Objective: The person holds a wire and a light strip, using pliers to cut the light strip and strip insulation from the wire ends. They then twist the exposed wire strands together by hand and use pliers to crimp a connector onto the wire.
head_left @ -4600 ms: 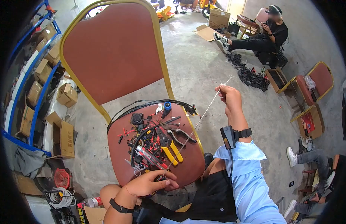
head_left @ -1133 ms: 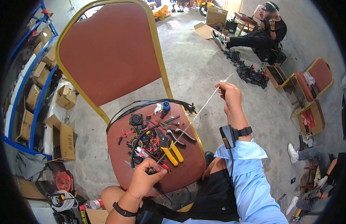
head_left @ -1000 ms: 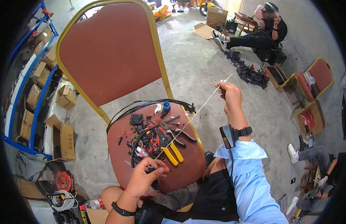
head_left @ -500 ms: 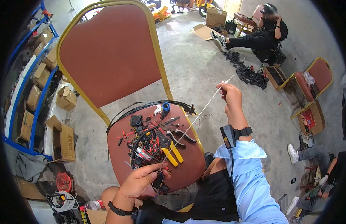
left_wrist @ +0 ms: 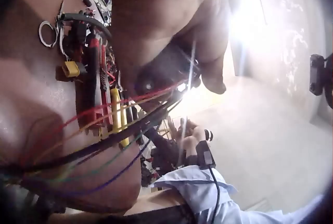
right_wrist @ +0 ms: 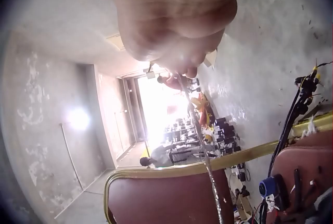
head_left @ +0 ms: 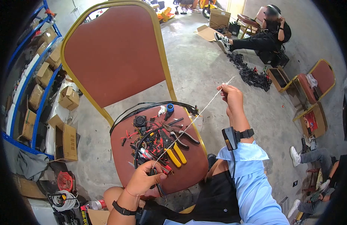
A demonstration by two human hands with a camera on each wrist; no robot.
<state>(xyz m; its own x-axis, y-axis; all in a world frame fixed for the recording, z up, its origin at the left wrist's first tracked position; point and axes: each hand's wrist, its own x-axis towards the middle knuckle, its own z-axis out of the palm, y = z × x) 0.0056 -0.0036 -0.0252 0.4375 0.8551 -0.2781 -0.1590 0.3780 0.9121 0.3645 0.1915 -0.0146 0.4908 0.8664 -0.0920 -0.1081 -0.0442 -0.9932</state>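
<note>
My right hand point(head_left: 232, 99), raised at the right, pinches a white twisted strand point(head_left: 203, 111) near its frayed end. The strand runs taut down across the chair seat to my left hand point(head_left: 141, 180). My left hand, over the seat's front edge, grips a dark rounded part point(left_wrist: 169, 67) with curled fingers. Red, orange, green and blue wires point(left_wrist: 112, 174) trail from that part in the left wrist view. Beyond the hand lie yellow-handled pliers point(head_left: 176, 154), black-handled pliers point(head_left: 186, 139) and a heap of cut red and black wire pieces point(head_left: 152, 144).
The red chair point(head_left: 115, 56) bears the tools, a blue round connector point(head_left: 170, 108) and a black cable bundle point(head_left: 154, 104) along its back. Shelves with boxes point(head_left: 34, 97) stand at the left. A seated person point(head_left: 272, 33) and a dark pile point(head_left: 252, 77) are at the back right.
My left hand had its fingers spread earlier, then curled them, loosened them with the dark part showing lower, and now curls them again. My right hand has stayed nearly still, holding the strand taut.
</note>
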